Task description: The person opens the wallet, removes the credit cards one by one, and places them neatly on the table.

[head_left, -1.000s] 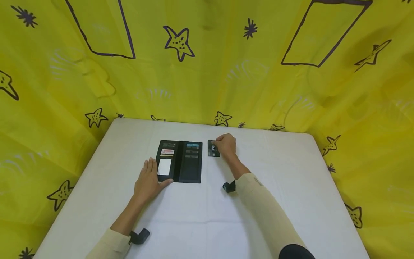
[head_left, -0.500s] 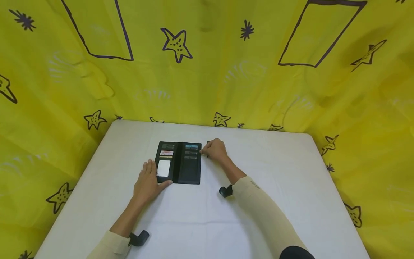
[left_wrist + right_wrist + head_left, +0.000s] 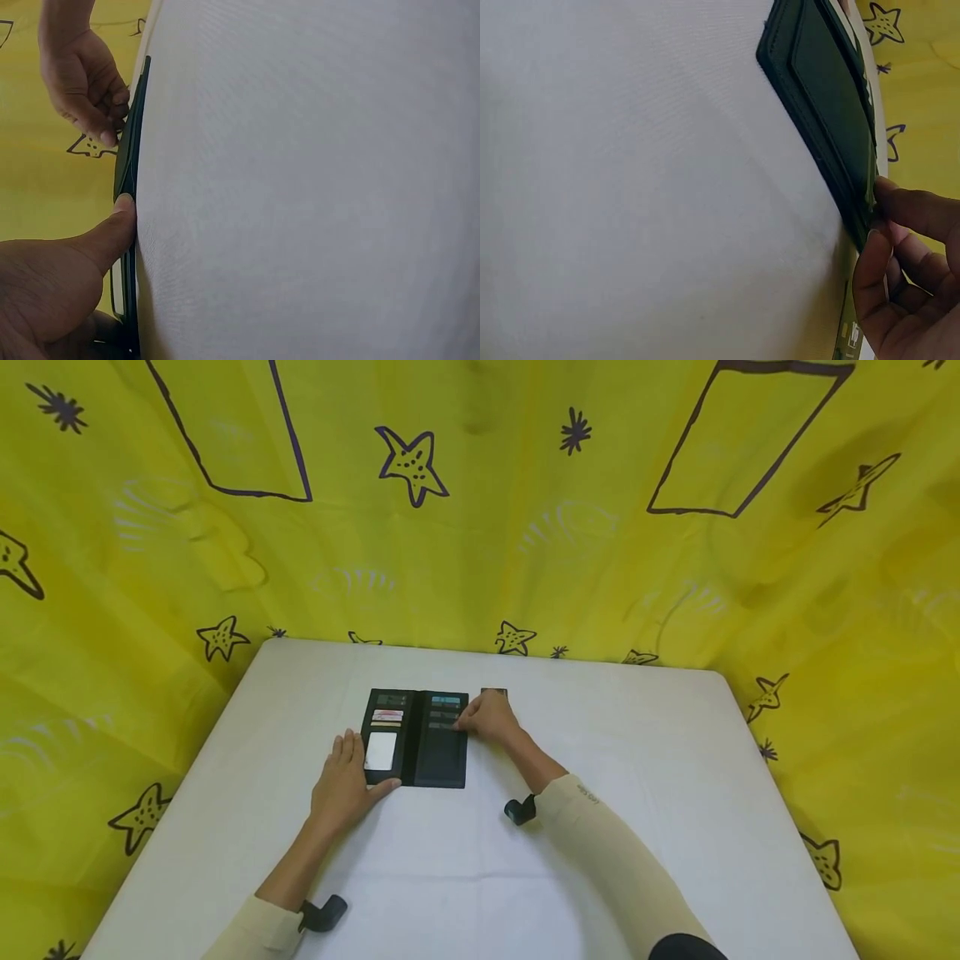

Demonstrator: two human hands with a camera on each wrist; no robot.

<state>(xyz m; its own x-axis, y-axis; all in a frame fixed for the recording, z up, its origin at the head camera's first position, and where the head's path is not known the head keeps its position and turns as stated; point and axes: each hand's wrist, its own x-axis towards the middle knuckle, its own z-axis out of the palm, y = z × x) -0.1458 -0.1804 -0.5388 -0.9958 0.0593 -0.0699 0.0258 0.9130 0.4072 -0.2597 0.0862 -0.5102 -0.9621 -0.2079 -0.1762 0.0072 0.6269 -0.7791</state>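
- Right hand curled at the right edge of the wallet, can't tell if gripping; left hand straight-fingered on its left side
- Yellow star-print cloth behind and both sides
- White worktop
- One dark wallet, spread open on it
- One loose card beside it: head catches the far edge, right wrist the near end

A yellow fabric curtain hangs behind and along both sides of a table spread with white cloth, faintly creased and rounded at its far corners. Dark-outlined speckled starfish, spiky bursts, large four-sided outlines and pale shell shapes pattern the folds. Shadows on the cloth are soft.
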